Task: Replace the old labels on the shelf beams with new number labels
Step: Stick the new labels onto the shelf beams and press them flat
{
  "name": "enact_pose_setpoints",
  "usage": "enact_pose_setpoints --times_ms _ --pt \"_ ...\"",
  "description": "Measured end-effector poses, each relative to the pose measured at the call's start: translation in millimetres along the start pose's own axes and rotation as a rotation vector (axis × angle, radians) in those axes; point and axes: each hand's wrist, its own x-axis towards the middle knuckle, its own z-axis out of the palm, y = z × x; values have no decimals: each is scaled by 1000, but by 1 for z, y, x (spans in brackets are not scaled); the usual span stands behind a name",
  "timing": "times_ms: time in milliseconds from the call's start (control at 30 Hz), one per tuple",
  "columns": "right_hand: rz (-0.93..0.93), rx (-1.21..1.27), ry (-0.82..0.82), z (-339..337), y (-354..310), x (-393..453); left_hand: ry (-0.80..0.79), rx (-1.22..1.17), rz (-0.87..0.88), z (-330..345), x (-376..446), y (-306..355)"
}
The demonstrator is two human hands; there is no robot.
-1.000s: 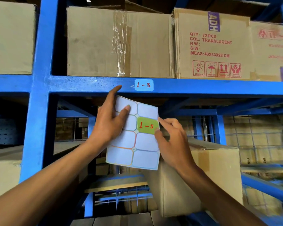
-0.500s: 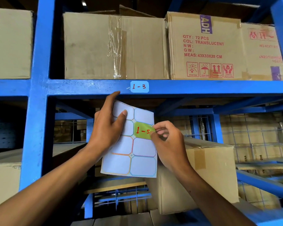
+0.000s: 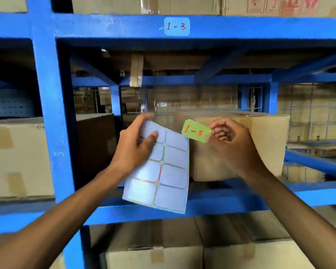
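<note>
- The left hand, at centre frame, has its grip pressed on the label sheet: the thumb lies across the sheet's upper left cell and the other fingers wrap behind its top left edge.
- The sheet hangs tilted, its top leaning to the left, and its lower edge overlaps the lower shelf beam in the picture. Its rounded cells look blank, outlined in green and orange lines.
- The right hand, just right of centre, pinches the green label at its right end between thumb and fingertips; the remaining fingers are curled in.
- The green label carries "1-5" in red handwriting. It is held free in the air, apart from the sheet, just above the sheet's upper right corner, and touches no beam.
- At the top of the frame the upper shelf beam runs across, and the pale blue label marked "1-3" in red is stuck on its front face, well above both hands.
- A blue upright post stands at the left of the frame, crossing both beams.
- Behind the right hand a cardboard box sits on the middle shelf level; another box shows at the left edge, and more boxes fill the level at the bottom of the frame.
- Wire mesh shows at the right of the frame, behind the rack.
</note>
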Motion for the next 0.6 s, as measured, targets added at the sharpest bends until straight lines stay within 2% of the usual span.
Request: enact_pose_setpoints --times_ms 300,600 --pt "132 -205 -281 2 58 -63 -467 124 91 28 -108 -25" --pt "174 -293 -475 14 110 -102 -665 325 150 35 -160 -49"
